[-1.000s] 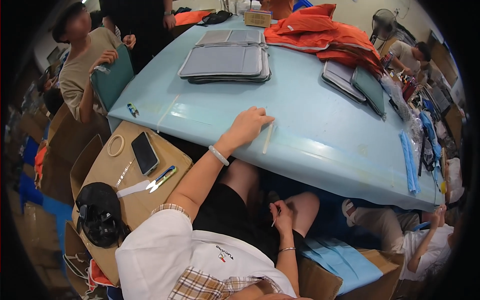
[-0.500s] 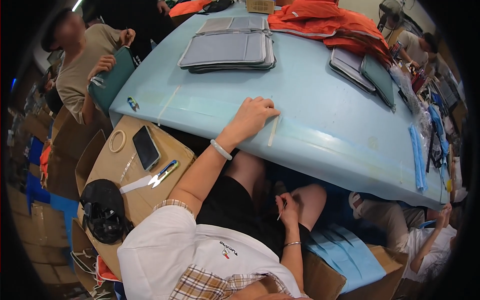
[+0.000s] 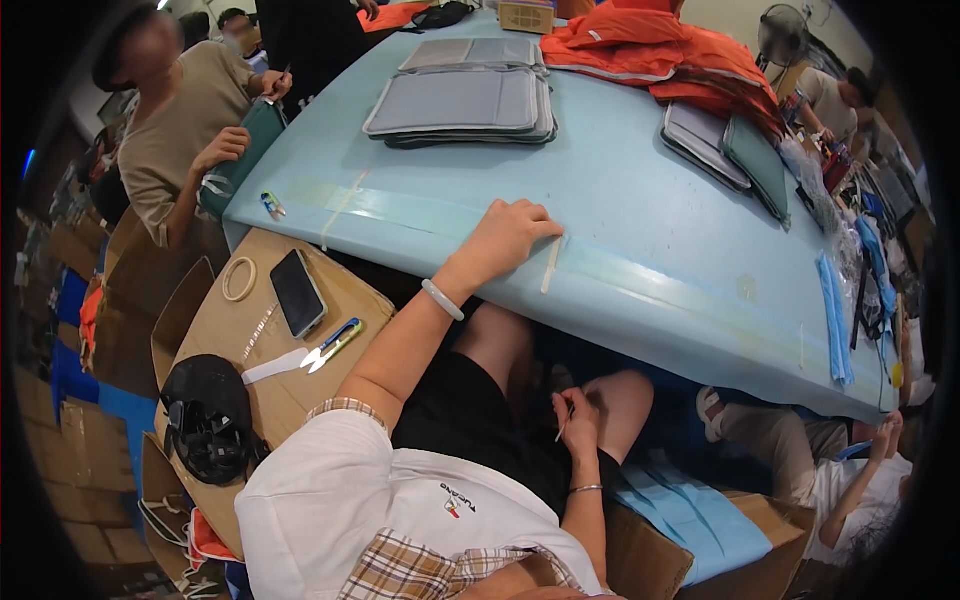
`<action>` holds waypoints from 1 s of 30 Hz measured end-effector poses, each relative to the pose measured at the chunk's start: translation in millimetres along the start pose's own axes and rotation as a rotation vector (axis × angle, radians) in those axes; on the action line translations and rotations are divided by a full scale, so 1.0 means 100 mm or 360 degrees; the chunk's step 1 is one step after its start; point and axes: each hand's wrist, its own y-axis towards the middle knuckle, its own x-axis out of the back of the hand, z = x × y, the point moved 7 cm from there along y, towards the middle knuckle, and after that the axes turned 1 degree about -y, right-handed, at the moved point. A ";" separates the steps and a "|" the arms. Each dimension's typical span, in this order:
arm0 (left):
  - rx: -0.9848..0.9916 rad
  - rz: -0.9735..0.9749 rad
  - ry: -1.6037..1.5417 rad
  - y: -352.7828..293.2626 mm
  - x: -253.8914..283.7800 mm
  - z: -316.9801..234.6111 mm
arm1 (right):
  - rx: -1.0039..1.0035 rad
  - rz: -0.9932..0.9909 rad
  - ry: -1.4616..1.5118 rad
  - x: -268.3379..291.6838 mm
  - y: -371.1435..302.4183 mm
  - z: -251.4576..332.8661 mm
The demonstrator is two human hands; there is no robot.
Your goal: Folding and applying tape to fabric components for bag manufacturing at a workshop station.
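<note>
My left hand (image 3: 505, 238) rests on the light blue table cover (image 3: 640, 180) near its front edge. Its fingers are curled, and the tips press at the upper end of a pale tape strip (image 3: 550, 266); anything pinched under them is hidden. Down by my lap, my right hand (image 3: 577, 420) is closed around a thin pale stick-like thing (image 3: 563, 433), whose exact kind I cannot make out. A second tape strip (image 3: 345, 210) crosses the table's front border farther left.
Grey and green padded cases (image 3: 455, 105) are stacked ahead, beside orange fabric (image 3: 650, 45). On a cardboard box (image 3: 350, 360) at left lie a phone (image 3: 298, 295), thread snips (image 3: 335, 345), a tape roll (image 3: 238, 279) and a black cap (image 3: 208, 420). A person (image 3: 190, 120) stands left holding a green case.
My hands stay nearly where they were. The view has shifted slightly. The person at left has moved the green case a little to the right.
</note>
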 end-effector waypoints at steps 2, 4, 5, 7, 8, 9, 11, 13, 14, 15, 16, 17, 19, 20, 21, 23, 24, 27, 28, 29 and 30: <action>0.0007 0.0021 0.0102 -0.02 0.01 -0.03 | 0.0046 -0.0014 0.0008 0.01 0.00 0.03; -0.0060 -0.0028 0.0193 -0.07 -0.05 0.02 | 0.0010 0.0036 -0.0093 -0.05 0.01 0.00; -0.0055 -0.0014 0.0186 -0.07 -0.06 0.00 | -0.0028 0.0031 -0.0082 -0.05 -0.01 -0.05; -0.0065 0.0000 0.0221 -0.04 -0.05 -0.09 | 0.0032 -0.0009 -0.0039 -0.04 -0.03 -0.07; -0.0058 -0.0035 0.0259 -0.04 -0.03 -0.07 | 0.0026 0.0006 -0.0045 -0.05 -0.03 -0.07; -0.0048 -0.0001 0.0217 -0.05 -0.05 -0.05 | 0.0070 0.0006 -0.0045 -0.06 -0.04 -0.05; -0.0034 0.0009 0.0196 -0.04 -0.05 -0.05 | -0.0006 0.0031 -0.0018 -0.08 -0.04 -0.09; 0.0007 0.0109 0.0201 -0.04 -0.06 -0.05 | 0.0050 -0.0004 -0.0031 -0.10 -0.06 -0.13; 0.0008 0.0120 0.0191 -0.05 -0.06 -0.05 | 0.0067 -0.0034 -0.0044 -0.09 -0.06 -0.11; 0.0009 0.0106 0.0203 -0.06 -0.05 -0.05 | 0.0085 -0.0038 -0.0044 -0.09 -0.05 -0.10; 0.0008 0.0118 0.0215 -0.07 -0.06 -0.04 | 0.0073 -0.0027 -0.0033 -0.08 -0.05 -0.10; 0.0007 0.0133 0.0222 -0.07 -0.05 -0.05 | 0.0055 -0.0014 -0.0024 -0.08 -0.06 -0.09; 0.0027 0.0162 0.0232 -0.06 -0.04 -0.07 | 0.0036 -0.0020 -0.0014 -0.09 -0.06 -0.12; 0.0049 0.0197 0.0237 -0.06 -0.05 -0.07 | 0.0010 -0.0021 -0.0004 -0.09 -0.06 -0.13; 0.0046 0.0193 0.0238 -0.05 -0.04 -0.07 | 0.0013 -0.0025 -0.0005 -0.08 -0.05 -0.12; 0.0034 0.0201 0.0241 -0.05 -0.04 -0.08 | 0.0027 -0.0023 0.0020 -0.07 -0.05 -0.09; 0.0032 0.0199 0.0241 -0.05 -0.05 -0.07 | 0.0028 -0.0025 0.0019 -0.08 -0.04 -0.10; 0.0018 0.0207 0.0260 -0.04 -0.08 -0.05 | 0.0051 -0.0047 -0.0019 -0.08 -0.04 -0.12; 0.0007 0.0189 0.0262 -0.05 -0.08 -0.06 | 0.0048 -0.0043 -0.0017 -0.08 -0.04 -0.13; -0.0003 0.0171 0.0266 -0.05 -0.08 -0.07 | 0.0048 -0.0037 -0.0014 -0.09 -0.04 -0.14; -0.0003 0.0169 0.0268 -0.05 -0.08 -0.06 | 0.0050 -0.0038 -0.0014 -0.09 -0.04 -0.14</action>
